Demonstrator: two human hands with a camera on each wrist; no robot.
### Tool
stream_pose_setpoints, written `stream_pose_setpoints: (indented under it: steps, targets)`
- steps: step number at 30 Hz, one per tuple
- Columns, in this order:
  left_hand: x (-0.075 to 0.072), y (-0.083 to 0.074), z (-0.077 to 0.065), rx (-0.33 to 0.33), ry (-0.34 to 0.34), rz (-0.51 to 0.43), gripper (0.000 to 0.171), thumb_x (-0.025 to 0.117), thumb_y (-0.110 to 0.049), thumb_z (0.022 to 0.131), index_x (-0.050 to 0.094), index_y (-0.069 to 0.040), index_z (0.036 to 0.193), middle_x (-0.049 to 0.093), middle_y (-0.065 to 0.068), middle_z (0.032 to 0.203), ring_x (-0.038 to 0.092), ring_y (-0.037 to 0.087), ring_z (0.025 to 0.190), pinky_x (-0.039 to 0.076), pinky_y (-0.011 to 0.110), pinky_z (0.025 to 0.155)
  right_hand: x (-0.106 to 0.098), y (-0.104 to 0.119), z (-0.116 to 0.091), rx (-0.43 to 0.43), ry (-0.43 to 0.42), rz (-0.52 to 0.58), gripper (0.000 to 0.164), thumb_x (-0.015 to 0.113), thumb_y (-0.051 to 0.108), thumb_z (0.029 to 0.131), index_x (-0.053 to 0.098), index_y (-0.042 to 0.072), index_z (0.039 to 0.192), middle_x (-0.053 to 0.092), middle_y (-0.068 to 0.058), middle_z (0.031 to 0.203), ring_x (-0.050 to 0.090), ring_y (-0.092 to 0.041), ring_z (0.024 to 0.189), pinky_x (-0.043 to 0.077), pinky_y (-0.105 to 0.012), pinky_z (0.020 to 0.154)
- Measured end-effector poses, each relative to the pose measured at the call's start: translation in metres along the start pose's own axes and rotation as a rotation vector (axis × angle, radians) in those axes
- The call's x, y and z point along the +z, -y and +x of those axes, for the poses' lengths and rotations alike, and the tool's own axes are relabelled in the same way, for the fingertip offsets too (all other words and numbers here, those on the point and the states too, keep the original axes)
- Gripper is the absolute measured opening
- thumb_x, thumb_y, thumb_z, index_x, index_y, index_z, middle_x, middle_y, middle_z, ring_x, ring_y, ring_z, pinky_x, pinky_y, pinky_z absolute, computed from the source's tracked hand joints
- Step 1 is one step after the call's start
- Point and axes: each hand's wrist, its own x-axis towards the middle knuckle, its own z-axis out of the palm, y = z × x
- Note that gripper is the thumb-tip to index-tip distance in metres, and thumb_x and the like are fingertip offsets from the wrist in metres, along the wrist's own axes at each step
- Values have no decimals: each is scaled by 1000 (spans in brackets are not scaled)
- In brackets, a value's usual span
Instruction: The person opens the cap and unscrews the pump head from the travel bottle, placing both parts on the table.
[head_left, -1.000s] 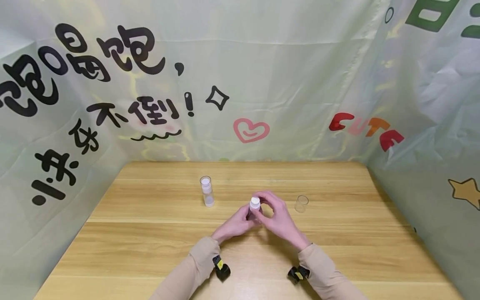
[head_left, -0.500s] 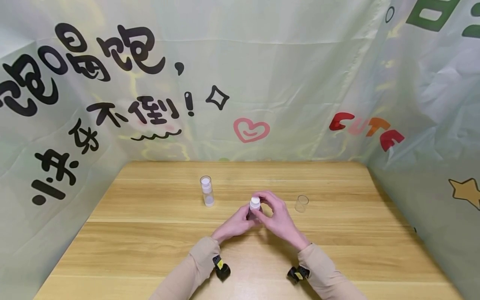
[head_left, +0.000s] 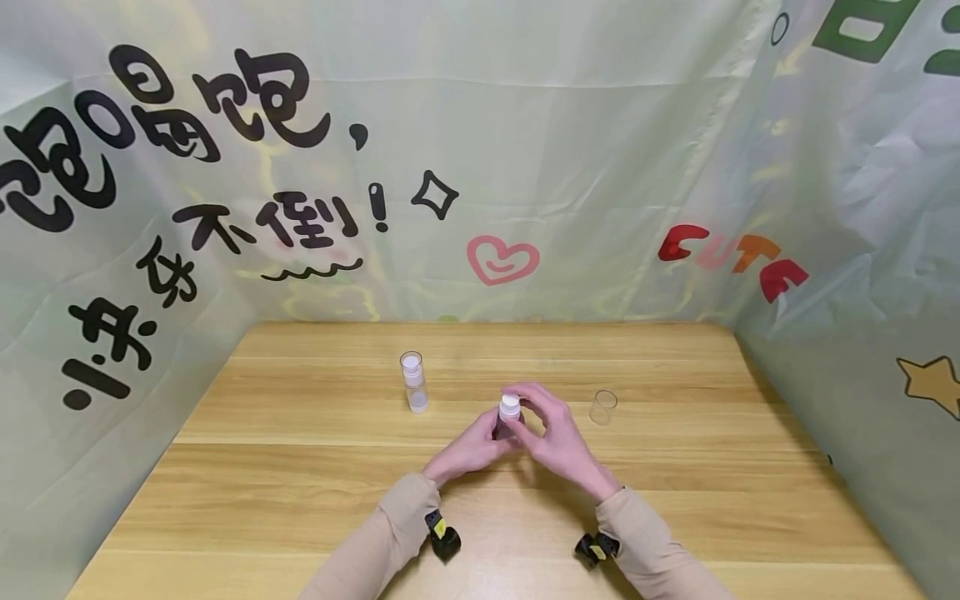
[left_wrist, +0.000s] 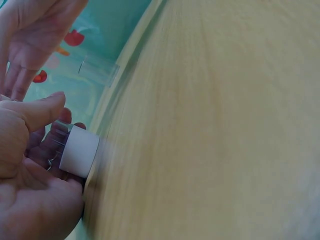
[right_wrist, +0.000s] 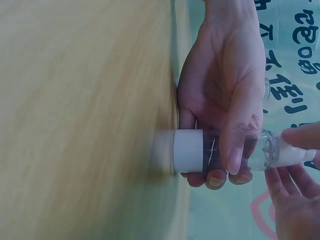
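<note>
A small clear pump bottle with a white base and white pump top stands upright at the middle of the table, its base at or just above the wood. My left hand grips its clear body; in the right wrist view the thumb lies across the front and fingers come round below. My right hand pinches the white collar under the pump head between thumb and fingers. In the left wrist view the white base sticks out beneath my left hand. Any liquid inside cannot be made out.
A second, similar bottle with a clear cap over its white top stands upright at the back left. To the right of my hands a loose clear cap stands on the wooden table. Printed cloth walls the back and sides.
The right hand's fingers shift very slightly at the collar. The bottle, the left hand, the loose cap and the second bottle stay in place.
</note>
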Motion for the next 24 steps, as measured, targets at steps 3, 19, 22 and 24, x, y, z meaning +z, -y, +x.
stream_pose_setpoints:
  steps: [3, 19, 22, 24]
  targets:
    - [0, 0, 0, -11, -4, 4, 32, 63, -5, 94, 57, -4, 126, 63, 12, 120, 58, 22, 118, 44, 44, 112, 0, -1, 1, 8, -17, -43, 51, 78, -7, 80, 61, 2, 127, 62, -15, 124, 64, -28, 111, 56, -43, 101]
    - [0, -1, -2, -6, 14, -31, 57, 63, -20, 100, 42, -11, 152, 44, 15, 157, 41, 33, 147, 29, 53, 124, -2, 2, 2, -36, -55, 40, 45, 72, -11, 82, 57, -12, 125, 64, -26, 118, 66, -34, 108, 53, -23, 102]
    - [0, -1, -2, -6, 15, -39, 55, 63, -20, 100, 44, -10, 150, 49, 14, 153, 46, 31, 143, 33, 51, 122, -2, 3, 2, -37, -68, 81, 47, 70, -14, 83, 55, -12, 128, 62, -30, 122, 65, -31, 111, 52, -20, 103]
    - [1, -1, -2, -5, 12, -49, 52, 63, -18, 99, 46, -9, 148, 54, 14, 149, 49, 31, 140, 37, 49, 121, -2, 3, 2, -36, -83, 101, 49, 68, -16, 83, 54, -13, 130, 60, -32, 125, 64, -30, 114, 51, -20, 103]
